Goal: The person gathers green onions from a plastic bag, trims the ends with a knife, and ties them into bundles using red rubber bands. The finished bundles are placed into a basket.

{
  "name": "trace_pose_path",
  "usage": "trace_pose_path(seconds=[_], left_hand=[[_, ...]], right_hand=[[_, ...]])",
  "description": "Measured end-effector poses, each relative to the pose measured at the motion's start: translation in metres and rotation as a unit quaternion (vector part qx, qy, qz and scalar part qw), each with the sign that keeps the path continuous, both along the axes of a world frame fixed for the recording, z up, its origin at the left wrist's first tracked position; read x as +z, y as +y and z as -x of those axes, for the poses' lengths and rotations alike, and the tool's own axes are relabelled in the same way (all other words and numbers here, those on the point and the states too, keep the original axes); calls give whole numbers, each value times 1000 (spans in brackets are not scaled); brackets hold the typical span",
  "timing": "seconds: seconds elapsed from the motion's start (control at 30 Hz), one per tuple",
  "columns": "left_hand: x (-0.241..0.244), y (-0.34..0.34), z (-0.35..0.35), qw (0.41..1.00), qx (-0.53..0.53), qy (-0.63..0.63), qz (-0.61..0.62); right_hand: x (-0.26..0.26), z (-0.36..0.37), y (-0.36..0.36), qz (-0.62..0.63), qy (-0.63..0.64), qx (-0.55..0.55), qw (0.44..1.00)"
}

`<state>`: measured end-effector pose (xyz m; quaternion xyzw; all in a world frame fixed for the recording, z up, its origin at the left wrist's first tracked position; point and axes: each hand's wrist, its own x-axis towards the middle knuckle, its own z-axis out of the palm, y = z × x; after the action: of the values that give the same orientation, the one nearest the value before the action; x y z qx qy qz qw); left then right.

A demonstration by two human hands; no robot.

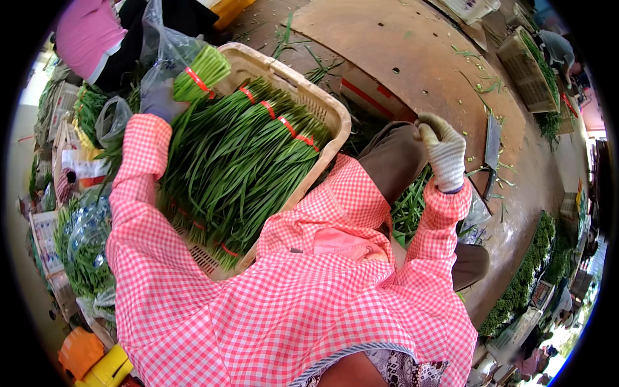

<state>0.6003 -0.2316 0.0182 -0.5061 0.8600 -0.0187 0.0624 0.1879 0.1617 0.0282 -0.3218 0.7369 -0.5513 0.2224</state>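
Observation:
My left hand [162,100], in a greyish-purple glove, grips a bundle of garlic chives [202,75] at the far left corner of a beige plastic crate [314,89]. A red band circles the bundle near its pale cut ends, and its leaves hang over the crate. Several more red-banded chive bundles [246,145] fill the crate, most with stems toward the far side. My right hand [442,150] wears a white knitted glove. Its fingers are curled together beside my knee, and I see nothing in them.
A knife [492,145] lies on a brown board [416,53] among leaf scraps. Loose chives [411,203] lie between my legs. A clear plastic bag [167,43] hangs behind my left hand, close to a person in pink [89,36]. Bagged greens [89,237] stand at left.

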Motion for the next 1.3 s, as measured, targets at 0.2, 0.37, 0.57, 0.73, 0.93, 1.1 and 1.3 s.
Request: trace_pose_path(seconds=[0.2, 0.37, 0.57, 0.73, 0.93, 1.1, 1.3], left_hand=[[-51, -29, 63, 993, 52, -30, -99], [-91, -27, 61, 994, 55, -7, -91], [-130, -32, 64, 979, 127, -52, -153], [-142, -36, 61, 983, 114, -16, -146], [-165, -28, 38, 965, 35, 137, -221], [-169, -45, 37, 897, 99, 234, -362], [-197, -77, 30, 888, 94, 227, -389]], right_hand=[[-14, 10, 19, -94, 20, -58, 994], [-25, 11, 5, -129, 26, -81, 988], [-36, 13, -6, -130, 136, -54, 981], [-44, 22, -1, -126, 59, -85, 987], [-43, 21, -4, -160, 102, -75, 979], [-39, 29, -8, -198, 88, -79, 973], [-39, 28, -18, -229, 132, -71, 962]])
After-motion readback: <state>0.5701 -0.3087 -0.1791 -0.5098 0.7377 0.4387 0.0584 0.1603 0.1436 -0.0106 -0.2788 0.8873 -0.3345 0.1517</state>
